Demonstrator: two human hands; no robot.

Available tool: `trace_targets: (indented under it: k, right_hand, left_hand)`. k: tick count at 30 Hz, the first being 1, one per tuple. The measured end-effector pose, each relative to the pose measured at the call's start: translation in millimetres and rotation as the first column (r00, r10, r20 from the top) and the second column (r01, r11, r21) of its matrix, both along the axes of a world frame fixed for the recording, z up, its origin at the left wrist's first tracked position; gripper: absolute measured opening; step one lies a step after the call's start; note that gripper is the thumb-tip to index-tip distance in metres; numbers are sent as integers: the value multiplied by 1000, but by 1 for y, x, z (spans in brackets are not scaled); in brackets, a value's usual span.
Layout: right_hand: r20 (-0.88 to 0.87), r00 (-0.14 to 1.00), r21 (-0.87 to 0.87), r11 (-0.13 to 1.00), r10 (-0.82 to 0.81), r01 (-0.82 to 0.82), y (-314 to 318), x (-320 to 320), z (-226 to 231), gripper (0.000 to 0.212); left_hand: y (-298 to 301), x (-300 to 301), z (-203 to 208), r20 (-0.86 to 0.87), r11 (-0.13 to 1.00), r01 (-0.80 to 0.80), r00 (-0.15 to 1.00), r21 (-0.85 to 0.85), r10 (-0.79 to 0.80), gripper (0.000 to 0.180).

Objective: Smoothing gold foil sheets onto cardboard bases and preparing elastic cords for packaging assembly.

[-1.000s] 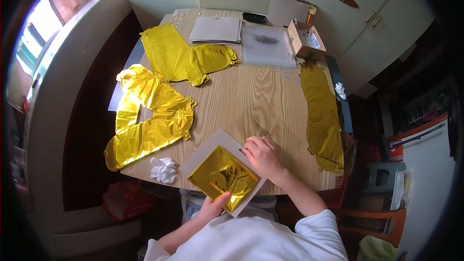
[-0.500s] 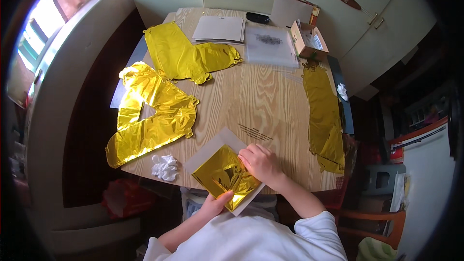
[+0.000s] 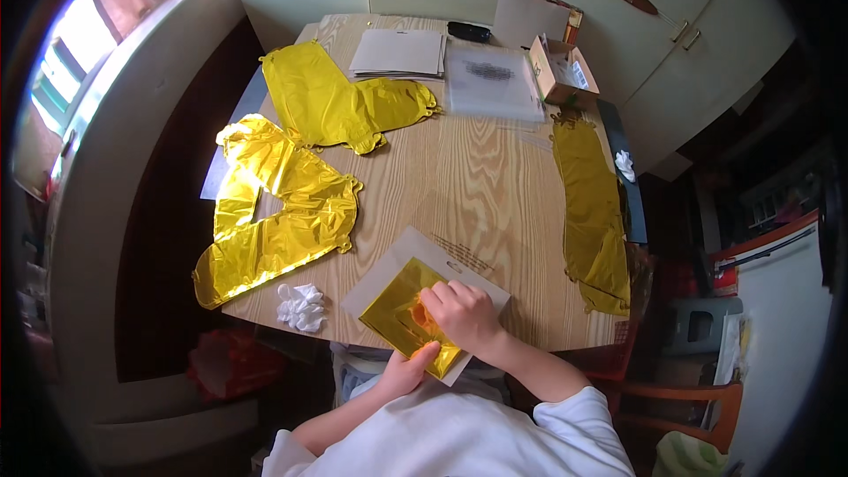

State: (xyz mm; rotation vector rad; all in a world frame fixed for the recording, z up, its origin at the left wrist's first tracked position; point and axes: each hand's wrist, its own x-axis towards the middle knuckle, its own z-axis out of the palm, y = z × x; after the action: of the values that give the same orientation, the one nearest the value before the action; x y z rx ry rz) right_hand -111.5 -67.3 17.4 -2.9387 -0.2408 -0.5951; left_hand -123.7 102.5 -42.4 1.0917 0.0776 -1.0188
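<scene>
A folded gold foil balloon (image 3: 389, 302) lies on a pale grey card (image 3: 481, 285) at the near table edge. My left hand (image 3: 409, 371) grips the lower corner, thumb on top of the foil and the other fingers hidden beneath. Over the foil's right part, my right hand (image 3: 464, 316) is closed, its curled fingers pressed together on the foil; the fingertips are partly hidden. The foil under them is creased and shows an orange reflection. Just beyond the card lies a clear plastic sleeve with print (image 3: 468, 250).
Two unfolded gold foil balloons, one far left (image 3: 309, 93) and one nearer (image 3: 274, 252), lie beside a crumpled white tissue (image 3: 301, 307). Another gold foil piece (image 3: 590, 212) lies right. At the back are cards (image 3: 399, 53), clear sleeves (image 3: 495, 84) and an open box (image 3: 556, 79).
The card and folded foil have shifted slightly right, uncovering the card's slotted corner. My right hand has moved off the card's edge, inward and down onto the foil.
</scene>
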Motion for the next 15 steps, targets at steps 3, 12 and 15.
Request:
trace_targets:
  k: [3,12,15]
  right_hand:
    - [12,1000,27,1000,11,-11,2,0,1,9]
    - [-8,1000,27,1000,-11,11,-3,-4,-2,9]
    - [-17,1000,24,1000,6,-6,0,-5,-5,9]
  left_hand:
    - [-3,-3,-7,-4,1000,-25,1000,-12,25,28]
    - [35,14,29,-196,991,108,977,79,-91,19]
    - [36,14,27,-144,990,103,986,97,-89,20]
